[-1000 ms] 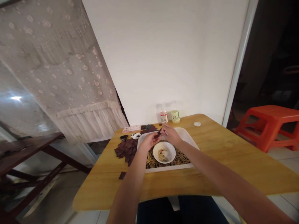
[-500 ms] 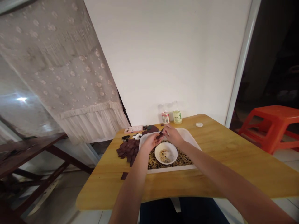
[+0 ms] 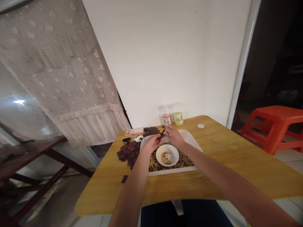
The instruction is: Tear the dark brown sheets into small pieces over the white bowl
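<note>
Over the far part of a white tray, my left hand is closed around a small dark brown square piece. My right hand meets it there, its fingertips pinched at the piece's edge; whether they also hold something smaller is too fine to see. Just below both hands, a white bowl sits in the tray with some pale beads in it. Mixed dark and light beads cover the tray around the bowl. Left of the tray lies a heap of similar brown squares.
A pink phone, a black object and a white crumpled item lie behind the heap. Two containers, a red-and-white one and a yellowish bottle, stand by the wall. One loose square lies near the left forearm. An orange stool stands right.
The view has shifted slightly. Both hands stay together over the tray with the brown square between them, their fingers barely moved.
</note>
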The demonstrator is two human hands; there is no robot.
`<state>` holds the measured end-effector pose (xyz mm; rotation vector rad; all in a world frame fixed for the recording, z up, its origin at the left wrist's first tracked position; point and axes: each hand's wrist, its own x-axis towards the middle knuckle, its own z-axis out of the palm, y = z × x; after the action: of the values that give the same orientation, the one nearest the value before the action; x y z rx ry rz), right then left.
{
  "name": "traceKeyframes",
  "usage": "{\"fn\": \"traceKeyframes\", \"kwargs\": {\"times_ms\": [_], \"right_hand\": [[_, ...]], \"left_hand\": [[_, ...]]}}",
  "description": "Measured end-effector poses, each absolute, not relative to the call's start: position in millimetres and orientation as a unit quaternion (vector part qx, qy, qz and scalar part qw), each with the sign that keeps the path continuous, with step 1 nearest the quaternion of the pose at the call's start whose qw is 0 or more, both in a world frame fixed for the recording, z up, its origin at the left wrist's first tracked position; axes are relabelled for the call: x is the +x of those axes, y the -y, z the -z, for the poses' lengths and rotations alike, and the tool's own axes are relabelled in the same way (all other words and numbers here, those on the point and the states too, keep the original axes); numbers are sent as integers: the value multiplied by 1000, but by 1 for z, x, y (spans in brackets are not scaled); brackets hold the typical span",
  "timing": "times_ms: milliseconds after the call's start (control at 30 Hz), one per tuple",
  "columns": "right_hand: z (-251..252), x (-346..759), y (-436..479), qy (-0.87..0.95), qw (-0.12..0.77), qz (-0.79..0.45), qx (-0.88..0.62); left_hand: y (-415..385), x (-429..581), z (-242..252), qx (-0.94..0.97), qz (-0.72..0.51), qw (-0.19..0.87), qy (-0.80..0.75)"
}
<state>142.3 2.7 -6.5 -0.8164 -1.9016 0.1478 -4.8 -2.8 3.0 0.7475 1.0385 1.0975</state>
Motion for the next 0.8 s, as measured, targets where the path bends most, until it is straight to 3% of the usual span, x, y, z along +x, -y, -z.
{"fn": "traceKeyframes", "kwargs": {"times_ms": [800], "right_hand": [[9,143,-9,785,524,-74,-323]], "left_hand": [[4,-3,-2,368,-472,661,-453]]}}
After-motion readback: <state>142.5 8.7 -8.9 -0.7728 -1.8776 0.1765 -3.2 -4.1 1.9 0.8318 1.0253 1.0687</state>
